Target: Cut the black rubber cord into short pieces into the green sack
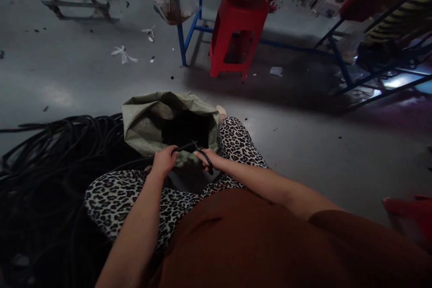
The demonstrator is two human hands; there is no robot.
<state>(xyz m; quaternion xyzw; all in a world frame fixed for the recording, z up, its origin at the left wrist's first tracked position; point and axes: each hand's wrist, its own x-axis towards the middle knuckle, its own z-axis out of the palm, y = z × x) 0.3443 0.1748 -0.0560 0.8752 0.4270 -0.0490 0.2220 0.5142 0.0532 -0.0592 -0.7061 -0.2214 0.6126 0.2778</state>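
My left hand (164, 160) is closed around a black rubber strip (184, 147), whose free end points right over the sack's mouth. In my right hand (206, 158) is a pair of scissors (210, 165) with black handles, the fingers wrapped round them. The scissor blades point up and left, close to the strip's end; whether they touch it I cannot tell. Both hands are above the near rim of an open grey-green woven sack (141, 119) between my knees. Its inside is dark, so the contents are hard to make out.
A large tangled heap of black strips (67, 157) lies on the floor at the left. Ahead stands a red plastic stool (245, 4) beside a blue metal frame (182, 40) with a plastic bag hanging on it. White scraps (124, 54) litter the grey floor.
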